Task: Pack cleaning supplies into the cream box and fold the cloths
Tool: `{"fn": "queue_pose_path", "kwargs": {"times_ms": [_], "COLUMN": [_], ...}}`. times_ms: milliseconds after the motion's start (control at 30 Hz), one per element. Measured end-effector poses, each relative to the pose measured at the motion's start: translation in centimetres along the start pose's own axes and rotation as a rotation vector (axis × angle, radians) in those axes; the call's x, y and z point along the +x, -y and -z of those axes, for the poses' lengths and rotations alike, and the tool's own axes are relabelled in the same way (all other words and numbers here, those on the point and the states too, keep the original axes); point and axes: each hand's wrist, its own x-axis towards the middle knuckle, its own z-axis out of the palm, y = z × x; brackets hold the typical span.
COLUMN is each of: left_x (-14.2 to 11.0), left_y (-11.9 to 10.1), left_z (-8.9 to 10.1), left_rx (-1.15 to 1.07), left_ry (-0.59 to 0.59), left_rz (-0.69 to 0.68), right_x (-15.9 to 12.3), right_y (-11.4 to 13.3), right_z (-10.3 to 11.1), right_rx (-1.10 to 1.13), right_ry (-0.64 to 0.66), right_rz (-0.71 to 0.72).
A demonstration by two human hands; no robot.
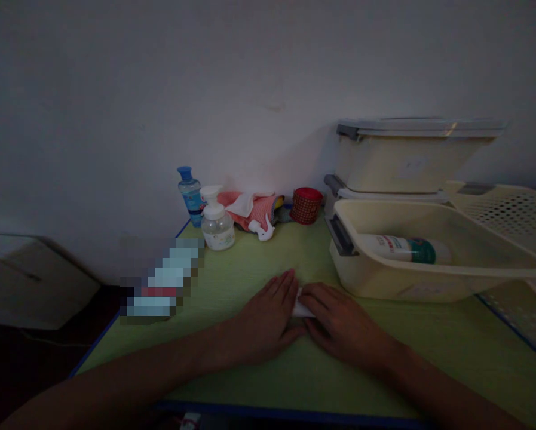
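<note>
My left hand (268, 315) rests on the green tabletop (254, 376) with its fingers stretched out and thumb apart. Just right of those fingertips lies a small white piece (301, 309) that looks like folded tissue. Curled fingers of my right hand (339, 319) grip this white piece from the right, hiding much of it. Both hands are close together in the middle of the table, and the left one's fingers are beside the white piece; whether they press on it I cannot tell.
A cream storage bin (397, 283) holding a white-and-green bottle (397, 248) stands right, before stacked lidded boxes (411, 161) and a perforated basket (510, 209). Behind are a pump bottle (218, 230), blue bottle (190, 194), pink cloth (250, 209), white spray head (263, 229) and red round container (306, 206).
</note>
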Motion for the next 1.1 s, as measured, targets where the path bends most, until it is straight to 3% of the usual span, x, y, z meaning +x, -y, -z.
{"fn": "queue_pose_path", "kwargs": {"times_ms": [267,467,633,767,900,1100], "left_x": [0.0,0.3,0.5,0.8,1.1,1.5], "left_y": [0.4,1.1,1.9,2.0,2.1,2.5], "left_z": [0.6,0.7,1.2,1.3,1.0,1.2], "left_rx": [-0.107,-0.201,-0.417,-0.873,-1.251,-1.388], "left_ry": [-0.004,-0.037,-0.141,-0.141,-0.131,-0.085], "left_rz": [-0.010,0.021,0.099,0.258,0.361,0.432], "right_x": [-0.1,0.1,0.2,0.6,1.1,1.6], "right_y": [-0.9,-1.5,-1.5,-1.1,-0.8,-0.7], "right_z": [-0.2,-0.2,0.0,0.4,0.7,0.5], "right_rx": [-0.191,-0.110,0.252,0.628,0.942,1.208], "right_ry": [0.020,-0.048,-0.188,-0.292,-0.212,-0.013], "right_rz": [0.147,0.115,-0.047,-0.281,-0.472,-0.578]}}
